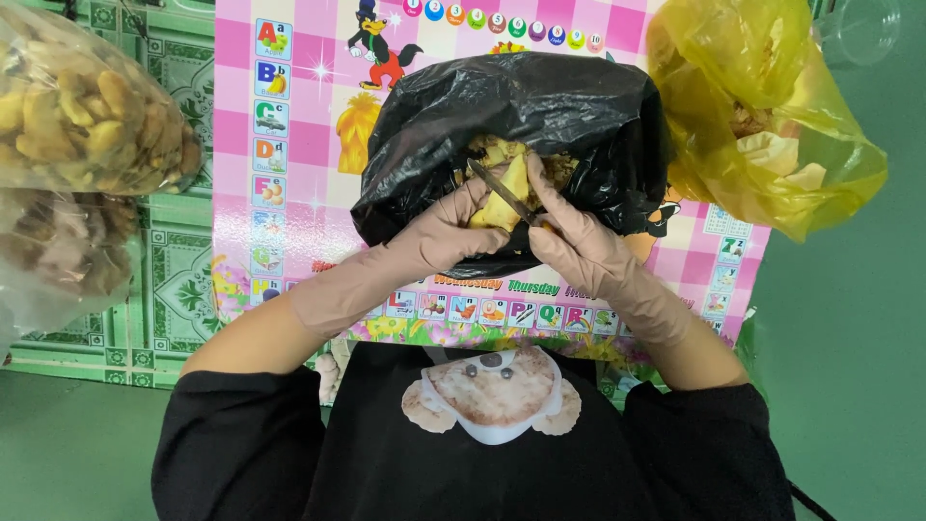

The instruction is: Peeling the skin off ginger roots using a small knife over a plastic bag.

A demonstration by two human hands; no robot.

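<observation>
2 gloved hands, left [439, 236] and right [579, 246], on knife [503, 191], blade slanting up-left.

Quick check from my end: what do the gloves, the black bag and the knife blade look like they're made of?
Gloves on the left hand and right hand: thin beige rubber or latex by the look, matte, snug with fine wrinkles. Black bag: thin plastic film, glossy, crinkled with bright highlights. Knife blade: probably metal, dull grey and slim; too small to be sure.
</observation>
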